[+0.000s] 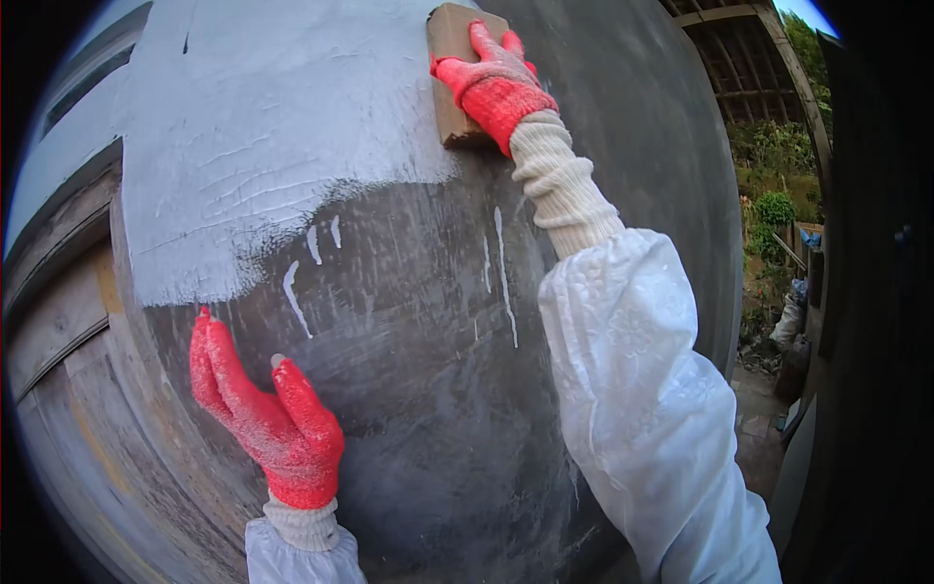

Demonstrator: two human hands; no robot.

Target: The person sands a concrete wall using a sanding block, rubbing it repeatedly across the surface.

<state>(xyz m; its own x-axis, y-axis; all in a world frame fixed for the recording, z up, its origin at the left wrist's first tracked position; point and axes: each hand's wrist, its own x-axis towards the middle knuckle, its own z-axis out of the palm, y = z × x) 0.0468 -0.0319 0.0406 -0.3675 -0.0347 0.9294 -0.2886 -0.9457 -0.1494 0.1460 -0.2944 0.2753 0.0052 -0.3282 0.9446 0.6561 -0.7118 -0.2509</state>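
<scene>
High up, my right hand (500,84), in a red coated glove, grips a brown rectangular block (456,102). That block lies against the wall at the right edge of the white coating (241,117). My left hand (270,416), gloved in red too, is raised with thumb and fingers apart and holds nothing. Its fingertips are just below the lower edge of the coating; whether they touch the wall, I cannot tell. Below and to the right, the wall is bare grey cement (438,409) with several white drips (503,277). The block's working face is hidden.
A weathered wooden door or shutter (109,409) with a wooden frame (62,212) borders the wall on the left. At right, beyond the wall's edge, are a roofed passage (744,66), green plants (775,208) and white sacks (788,321).
</scene>
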